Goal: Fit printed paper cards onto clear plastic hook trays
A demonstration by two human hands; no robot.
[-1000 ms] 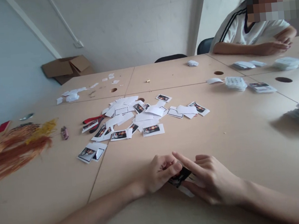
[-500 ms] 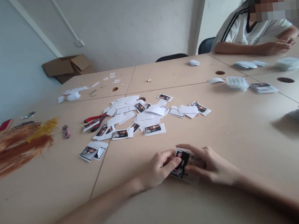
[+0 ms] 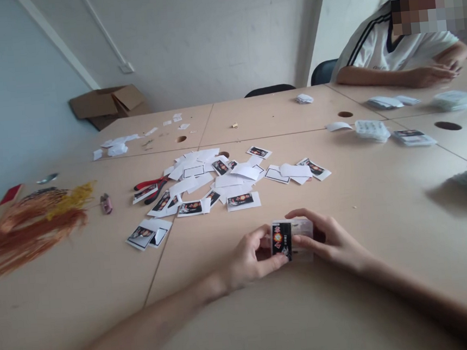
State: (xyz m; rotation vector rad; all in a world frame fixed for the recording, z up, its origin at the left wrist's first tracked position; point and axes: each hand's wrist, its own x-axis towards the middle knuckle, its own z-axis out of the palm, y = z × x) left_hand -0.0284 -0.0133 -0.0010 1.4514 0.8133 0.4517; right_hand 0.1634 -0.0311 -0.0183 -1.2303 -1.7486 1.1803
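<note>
A small clear packet (image 3: 304, 249) with a black, red and white printed label (image 3: 281, 241) on its left part is held above the near part of the table. My left hand (image 3: 251, 258) grips its left edge, the thumb across the label's lower end. On the other side, my right hand (image 3: 329, 241) pinches the packet, its thumb near the label's right edge. Beyond my hands lies a loose pile of white papers (image 3: 228, 181) and printed labels (image 3: 243, 200). Red-handled pliers (image 3: 153, 190) sit at the pile's left, partly under a label.
Orange cords (image 3: 34, 230) and a small pink tool (image 3: 106, 204) lie at the left. Stacked clear packets (image 3: 372, 130) stand at the right. A person (image 3: 398, 54) sits at the far right, forearms on the table. An open cardboard box (image 3: 105, 105) is behind the table.
The packet has turned more upright, with its label now facing me more squarely. My left thumb sits lower on the label, and my right hand has moved slightly up and away.
</note>
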